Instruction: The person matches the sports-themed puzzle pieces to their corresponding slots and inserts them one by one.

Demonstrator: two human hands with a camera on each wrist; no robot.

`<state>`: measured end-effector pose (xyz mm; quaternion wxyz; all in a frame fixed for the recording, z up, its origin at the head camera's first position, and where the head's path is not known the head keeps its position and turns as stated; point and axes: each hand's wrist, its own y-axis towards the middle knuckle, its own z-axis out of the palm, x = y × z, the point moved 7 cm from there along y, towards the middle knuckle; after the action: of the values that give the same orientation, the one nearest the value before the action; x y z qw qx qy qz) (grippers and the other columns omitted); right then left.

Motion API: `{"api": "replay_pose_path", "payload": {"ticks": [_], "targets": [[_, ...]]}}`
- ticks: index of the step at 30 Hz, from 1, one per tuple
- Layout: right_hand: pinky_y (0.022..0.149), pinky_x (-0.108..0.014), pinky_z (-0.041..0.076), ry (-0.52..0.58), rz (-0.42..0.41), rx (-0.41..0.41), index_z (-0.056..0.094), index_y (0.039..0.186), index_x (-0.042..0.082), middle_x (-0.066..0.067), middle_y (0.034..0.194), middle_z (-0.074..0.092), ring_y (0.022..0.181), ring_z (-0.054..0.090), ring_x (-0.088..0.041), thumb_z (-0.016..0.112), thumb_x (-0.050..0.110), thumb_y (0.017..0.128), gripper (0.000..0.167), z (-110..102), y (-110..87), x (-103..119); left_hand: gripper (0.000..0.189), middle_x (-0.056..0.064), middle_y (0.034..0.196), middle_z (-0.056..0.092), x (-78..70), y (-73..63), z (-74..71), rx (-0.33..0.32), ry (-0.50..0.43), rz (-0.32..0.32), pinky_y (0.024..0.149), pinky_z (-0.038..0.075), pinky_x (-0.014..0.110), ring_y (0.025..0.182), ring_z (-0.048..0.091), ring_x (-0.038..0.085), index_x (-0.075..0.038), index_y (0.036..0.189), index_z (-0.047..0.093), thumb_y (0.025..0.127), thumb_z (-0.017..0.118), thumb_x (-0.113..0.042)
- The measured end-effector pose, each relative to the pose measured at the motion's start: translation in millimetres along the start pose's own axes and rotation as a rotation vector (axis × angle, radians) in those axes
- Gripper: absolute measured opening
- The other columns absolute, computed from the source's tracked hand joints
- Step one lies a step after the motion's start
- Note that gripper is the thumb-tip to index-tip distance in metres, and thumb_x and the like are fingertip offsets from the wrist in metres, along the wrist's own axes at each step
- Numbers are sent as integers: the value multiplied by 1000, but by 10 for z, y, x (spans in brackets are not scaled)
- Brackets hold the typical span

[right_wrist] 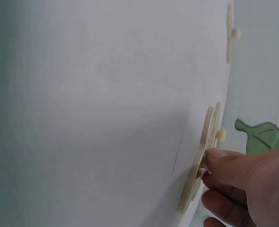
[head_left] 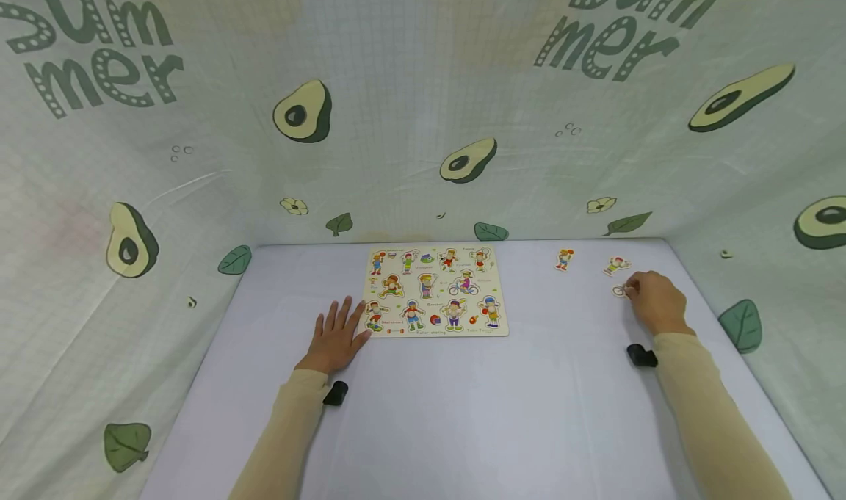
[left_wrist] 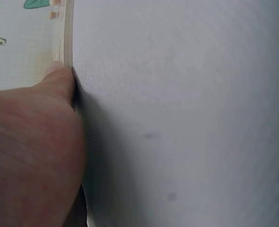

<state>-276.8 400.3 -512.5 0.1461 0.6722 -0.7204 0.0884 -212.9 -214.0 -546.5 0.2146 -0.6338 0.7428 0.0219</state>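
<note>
A flat wooden puzzle board [head_left: 432, 347] would overrun its edge, so its surface is marked here: the peg puzzle board [head_left: 410, 269] lies on the table with sports figures printed across it. My left hand [head_left: 333, 346] rests spread at its lower left corner. In the left wrist view the thumb [left_wrist: 59, 80] touches the board's edge. Far to the right, my right hand [head_left: 657, 303] pinches a puzzle piece [head_left: 618, 291] that shows part of a wheel. In the right wrist view, thumb and fingers hold this wooden piece [right_wrist: 203, 142] by its knob, which they mostly cover.
Two more knobbed puzzle pieces lie on the table: a figure with a raised ball [head_left: 564, 259] and a figure in green and red [head_left: 616, 265] close to my right hand. A printed cloth wall [head_left: 383, 184] stands behind the white table [head_left: 476, 404].
</note>
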Motion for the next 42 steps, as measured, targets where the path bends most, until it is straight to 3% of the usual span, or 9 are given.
{"api": "replay_pose_path", "payload": {"ticks": [9, 15, 21, 27, 42], "targets": [[69, -61, 52, 24, -52, -17, 70, 106, -10, -31, 100, 69, 91, 66, -50, 69, 2, 99, 13, -69, -27, 235, 71, 24, 176, 6, 95, 64, 88, -22, 24, 16, 126, 1, 70, 161, -1, 50, -9, 169, 22, 112, 48, -42], [70, -60, 54, 44, -157, -81, 73, 103, -7, -28, 101, 72, 90, 68, -46, 73, 1, 96, 11, -93, -35, 692, 71, 24, 176, 6, 79, 39, 50, -21, 20, 12, 126, 1, 70, 161, -1, 51, -8, 169, 22, 112, 48, -41], [73, -58, 56, 66, -223, -71, 74, 104, -4, -23, 101, 71, 94, 68, -42, 74, 2, 97, 10, -61, -54, 1168, 70, 25, 176, 4, 2, -1, -13, 1, 6, 2, 127, -3, 68, 161, -3, 50, -7, 169, 20, 112, 47, -37], [76, -54, 57, 65, -292, -66, 76, 103, -2, -20, 103, 73, 96, 70, -39, 76, 4, 96, 9, 54, -31, 1553, 70, 25, 176, 6, -66, -28, -73, 10, -7, -11, 128, -1, 68, 161, -1, 50, -6, 169, 23, 112, 50, -36], [76, -45, 59, 95, -403, -32, 77, 102, 2, -12, 97, 73, 91, 68, -30, 79, 6, 95, 9, 404, -18, 2373, 71, 22, 177, 2, 50, 29, 31, 1, 16, 6, 127, -2, 68, 162, -4, 48, -10, 170, 20, 112, 45, -44]]}}
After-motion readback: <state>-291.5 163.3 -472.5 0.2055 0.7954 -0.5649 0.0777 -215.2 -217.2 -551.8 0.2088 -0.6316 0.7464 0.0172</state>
